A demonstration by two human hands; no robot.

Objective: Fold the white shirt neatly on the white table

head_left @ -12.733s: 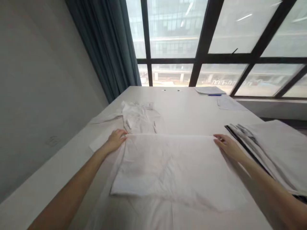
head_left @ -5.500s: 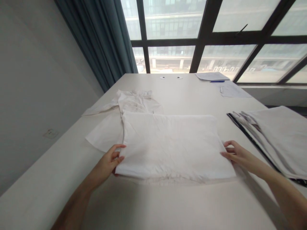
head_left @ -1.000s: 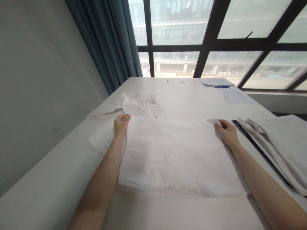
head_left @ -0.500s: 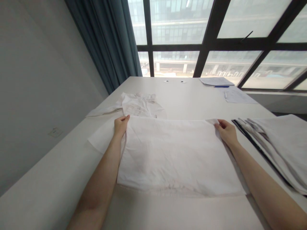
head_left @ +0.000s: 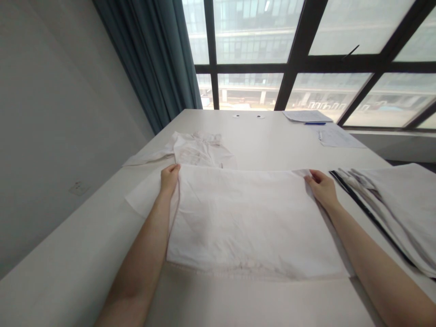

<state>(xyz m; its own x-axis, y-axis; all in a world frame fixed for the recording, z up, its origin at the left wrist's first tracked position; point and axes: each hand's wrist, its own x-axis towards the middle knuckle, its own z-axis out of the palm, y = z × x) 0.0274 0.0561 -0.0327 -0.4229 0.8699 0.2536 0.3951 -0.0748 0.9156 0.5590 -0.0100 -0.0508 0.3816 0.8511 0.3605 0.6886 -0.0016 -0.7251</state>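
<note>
- Evidently to hold the far edge straight, my left grip [head_left: 168, 178] is closed, fingertips pinching the far left corner of the white cloth [head_left: 245, 218].
- My right grip [head_left: 323, 187] pinches the far right corner, thumb against curled fingers; roughly level with the left, it likely gives even tension.
- The cloth lies spread before me on the surface [head_left: 265, 145], probably so that both corners fall within easy reach.
- Just beyond sits a crumpled white piece [head_left: 200, 147]; the folded fabric stack [head_left: 405, 186] is off to my right, presumably out of the way.
- The cloth looks thin and roughly rectangular, softly wrinkled, puckered along its near edge, with a shaded flap by the right corner.
</note>
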